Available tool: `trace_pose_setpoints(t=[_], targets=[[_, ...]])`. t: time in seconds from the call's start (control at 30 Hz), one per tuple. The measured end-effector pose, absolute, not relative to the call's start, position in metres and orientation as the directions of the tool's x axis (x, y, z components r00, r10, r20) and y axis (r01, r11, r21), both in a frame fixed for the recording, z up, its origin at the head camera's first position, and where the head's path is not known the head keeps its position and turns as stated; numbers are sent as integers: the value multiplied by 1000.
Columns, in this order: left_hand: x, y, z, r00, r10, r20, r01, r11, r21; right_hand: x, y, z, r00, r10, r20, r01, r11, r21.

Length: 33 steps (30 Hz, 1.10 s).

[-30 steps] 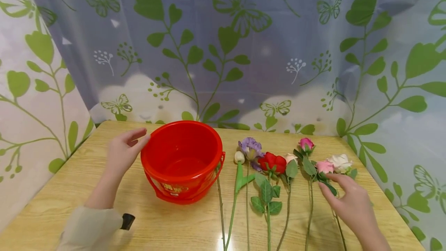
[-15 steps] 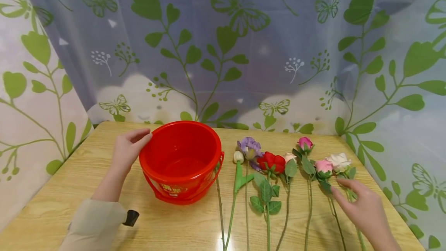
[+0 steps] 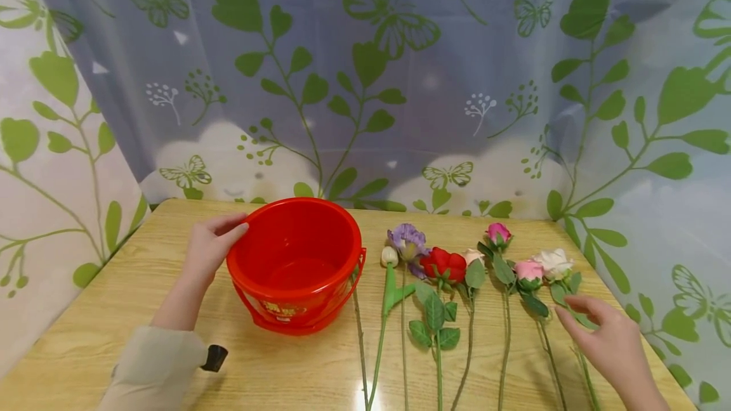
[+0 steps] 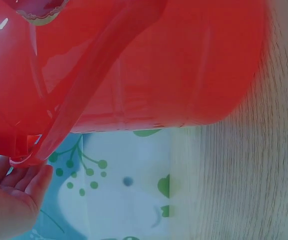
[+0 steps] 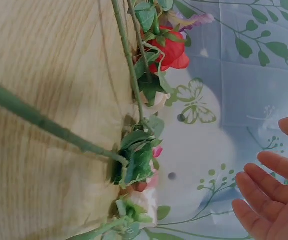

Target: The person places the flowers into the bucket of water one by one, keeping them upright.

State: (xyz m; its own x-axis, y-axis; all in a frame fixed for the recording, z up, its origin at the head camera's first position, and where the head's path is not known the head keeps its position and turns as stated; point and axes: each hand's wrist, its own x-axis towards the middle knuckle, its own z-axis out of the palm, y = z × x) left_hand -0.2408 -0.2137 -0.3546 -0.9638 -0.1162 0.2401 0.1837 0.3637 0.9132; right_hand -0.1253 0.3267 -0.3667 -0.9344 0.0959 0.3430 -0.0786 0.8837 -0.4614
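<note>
My right hand (image 3: pixel 613 344) lies low over the near right part of the light wooden table (image 3: pixel 103 328), fingers straight and loosely spread, holding nothing; the wrist view shows the same bare, spread fingers (image 5: pixel 263 200). Just beyond my fingertips, up and slightly left, is the white artificial rose with green leaves (image 3: pixel 553 263), the rightmost of the row. Its green wire stem (image 3: pixel 585 370) runs from far to near and passes close by my hand on the left; whether I touch it I cannot tell. The pale pink artificial rose (image 3: pixel 528 270) lies just left of the white one. This hand is much the nearer to both.

My left hand (image 3: pixel 208 249), well apart on the left, rests relaxed fingers against the far left rim of the round red plastic bucket (image 3: pixel 297 265), without curling round it.
</note>
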Motion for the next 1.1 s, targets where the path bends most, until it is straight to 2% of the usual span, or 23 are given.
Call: trace_pose_setpoints(t=[0.17,0.47,1.1], targets=[[-240,-214,-355,-967,-110,231,180,349,920,-128,334,-369,-951,90,297,-67,874,-480],[-239,-214,-355,-973,-109,202,156,330,931,-135,356,-373,-990,100,100,32,846,-531],[-238,-213,-357,-972,-138,189,146,272,951,-150,393,-393,-994,58,-98,102,828,-552]])
